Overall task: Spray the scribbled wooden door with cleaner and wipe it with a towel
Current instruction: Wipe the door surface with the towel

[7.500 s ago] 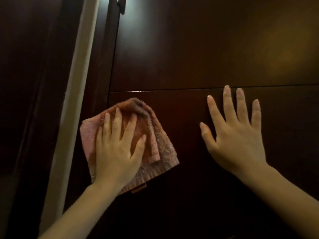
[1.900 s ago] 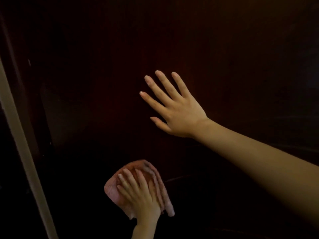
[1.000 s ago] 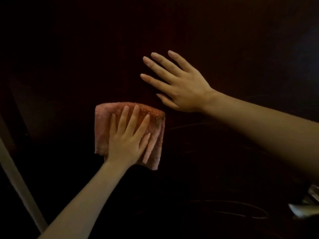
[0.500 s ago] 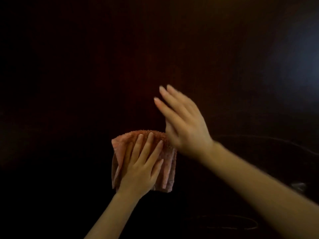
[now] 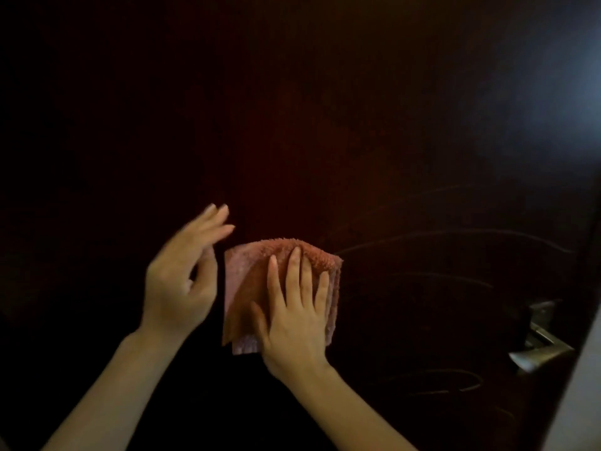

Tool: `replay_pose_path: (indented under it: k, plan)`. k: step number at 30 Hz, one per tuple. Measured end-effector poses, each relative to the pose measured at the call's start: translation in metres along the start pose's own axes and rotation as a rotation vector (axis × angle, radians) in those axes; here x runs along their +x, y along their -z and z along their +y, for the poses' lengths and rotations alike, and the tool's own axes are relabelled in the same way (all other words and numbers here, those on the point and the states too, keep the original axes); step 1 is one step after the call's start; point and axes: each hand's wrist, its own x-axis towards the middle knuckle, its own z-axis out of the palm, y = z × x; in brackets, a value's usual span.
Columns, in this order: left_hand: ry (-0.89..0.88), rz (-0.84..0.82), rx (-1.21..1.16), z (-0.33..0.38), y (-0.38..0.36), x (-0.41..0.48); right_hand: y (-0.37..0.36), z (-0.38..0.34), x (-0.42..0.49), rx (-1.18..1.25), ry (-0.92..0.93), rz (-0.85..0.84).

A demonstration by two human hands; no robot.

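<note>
swapped over since half a second ago: pink towel (image 5: pixel 244 281) now pinned flat against the dark wooden door (image 5: pixel 292 125) under the right hand (image 5: pixel 292 317), fingers straight and spread, not curled. left hand (image 5: pixel 179 284) lifted off just to its left, blurred, fingers loose, holding nothing. wiping seemingly well under way; pale scribbles (image 5: pixel 455 236) left uncleaned further right, near the metal door handle (image 5: pixel 536 349). no spray bottle in sight.

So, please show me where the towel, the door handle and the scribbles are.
towel (image 5: pixel 247 278), head view, on its bare left part.
door handle (image 5: pixel 540 356), head view, on the metal lever.
scribbles (image 5: pixel 455 232), head view, on the long pale arc.
</note>
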Motion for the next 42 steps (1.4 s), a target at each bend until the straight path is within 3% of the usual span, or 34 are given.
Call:
replay_pose_path:
  k: [5, 9, 14, 16, 19, 22, 24, 29, 33, 35, 38, 42]
  plan:
    - [-0.211, -0.114, 0.5, -0.037, -0.008, 0.027, -0.014, -0.017, 0.004, -0.136, -0.117, 0.033]
    - [-0.3, -0.141, 0.767, -0.054, -0.019, 0.024, -0.02, -0.004, 0.01, -0.175, -0.068, 0.054]
    - [-0.276, -0.133, 0.762, -0.053, -0.019, 0.022, -0.015, 0.053, 0.014, -0.154, 0.043, 0.08]
    - [-0.264, -0.131, 0.753, -0.052, -0.02, 0.021, -0.01, 0.07, 0.014, -0.154, 0.011, 0.087]
    - [-0.282, -0.104, 0.737, -0.052, -0.021, 0.02, -0.01, 0.05, 0.022, -0.079, -0.209, 0.191]
    - [-0.297, -0.087, 0.727, -0.052, -0.022, 0.02, -0.014, -0.008, 0.046, 0.143, -0.545, 0.304]
    - [-0.309, -0.083, 0.741, -0.052, -0.023, 0.02, -0.016, -0.038, 0.061, 0.189, -0.607, 0.353]
    - [-0.312, -0.093, 0.719, -0.051, -0.022, 0.02, -0.023, -0.033, 0.056, 0.061, -0.273, 0.318]
    - [-0.299, -0.066, 0.713, -0.051, -0.023, 0.021, -0.014, 0.049, 0.039, -0.144, 0.113, 0.304]
    - [-0.299, -0.062, 0.696, -0.05, -0.023, 0.022, -0.006, 0.086, 0.036, -0.176, 0.159, 0.321]
    - [-0.289, -0.084, 0.685, -0.048, -0.021, 0.022, -0.002, 0.095, 0.037, -0.098, -0.041, 0.329]
    - [-0.282, -0.11, 0.703, -0.046, -0.02, 0.023, -0.009, 0.039, 0.054, 0.061, -0.357, 0.413]
